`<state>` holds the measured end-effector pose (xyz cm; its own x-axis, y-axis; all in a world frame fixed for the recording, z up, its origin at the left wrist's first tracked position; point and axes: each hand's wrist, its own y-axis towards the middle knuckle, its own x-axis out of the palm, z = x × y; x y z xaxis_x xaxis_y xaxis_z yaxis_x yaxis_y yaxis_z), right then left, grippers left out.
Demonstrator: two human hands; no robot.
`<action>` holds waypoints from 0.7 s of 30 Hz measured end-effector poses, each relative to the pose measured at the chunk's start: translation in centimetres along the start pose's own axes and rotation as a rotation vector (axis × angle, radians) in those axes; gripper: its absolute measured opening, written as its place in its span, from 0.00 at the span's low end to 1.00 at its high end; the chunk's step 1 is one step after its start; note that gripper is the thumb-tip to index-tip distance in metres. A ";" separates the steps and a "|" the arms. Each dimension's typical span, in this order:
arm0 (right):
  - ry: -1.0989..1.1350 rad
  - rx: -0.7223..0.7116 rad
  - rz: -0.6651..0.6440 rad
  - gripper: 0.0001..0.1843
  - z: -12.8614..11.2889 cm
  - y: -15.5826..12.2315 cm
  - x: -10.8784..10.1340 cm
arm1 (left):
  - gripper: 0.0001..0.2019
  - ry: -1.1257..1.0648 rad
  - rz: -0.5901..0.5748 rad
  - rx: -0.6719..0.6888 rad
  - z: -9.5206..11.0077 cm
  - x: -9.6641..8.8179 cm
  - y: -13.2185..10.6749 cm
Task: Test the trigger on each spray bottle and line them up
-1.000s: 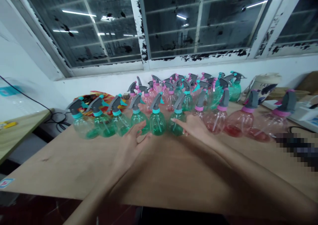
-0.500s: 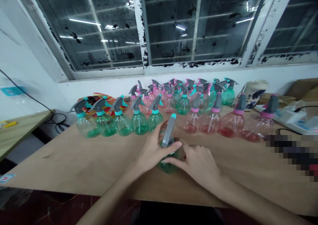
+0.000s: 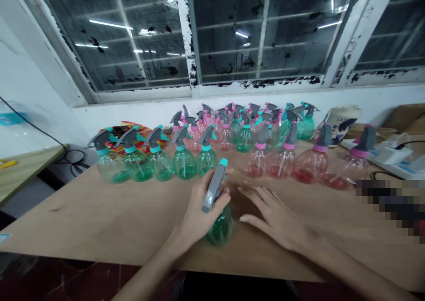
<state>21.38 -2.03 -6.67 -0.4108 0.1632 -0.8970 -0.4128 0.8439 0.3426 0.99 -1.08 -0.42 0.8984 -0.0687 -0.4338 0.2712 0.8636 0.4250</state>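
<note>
My left hand (image 3: 202,206) is wrapped around the neck of a green spray bottle (image 3: 219,230) near the front of the table. Its grey trigger head with a teal nozzle tip leans up and to the right above my fingers. To the right of that bottle is my right hand (image 3: 270,212), apart from it, fingers spread and holding nothing. Beyond my hands on the left stands a row of green spray bottles (image 3: 162,166) with teal collars. A row of pink spray bottles (image 3: 282,161) with pink collars stands on the right, red liquid low inside them.
More pink and green spray bottles (image 3: 244,137) crowd together against the wall. A colourful bag (image 3: 133,133) lies behind the left row. At the right are a printed cup (image 3: 341,121), a power strip (image 3: 392,155) and cables. A side table (image 3: 29,168) adjoins on the left.
My right hand has come off the green spray bottle and opened to its right. The bottle has shifted slightly left and toward me, its head tilting more, in my left hand.
</note>
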 end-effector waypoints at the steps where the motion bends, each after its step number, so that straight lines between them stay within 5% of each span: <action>1: -0.012 0.042 -0.025 0.37 1.2 -0.3 0.2 | 0.15 -0.007 0.002 -0.009 0.0 0.0 0.1; 7: -0.049 0.186 -0.068 0.39 5.5 -2.6 1.8 | 0.15 -0.026 0.062 -0.063 0.1 -0.7 0.7; 21: -0.179 0.211 0.079 0.37 4.8 -7.5 4.6 | 0.18 0.007 0.053 -0.104 -0.3 -0.8 1.5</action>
<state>26.52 -5.14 -14.72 -0.2768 0.3043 -0.9115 -0.1992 0.9097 0.3642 0.59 0.44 0.35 0.9079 -0.0179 -0.4188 0.1855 0.9131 0.3631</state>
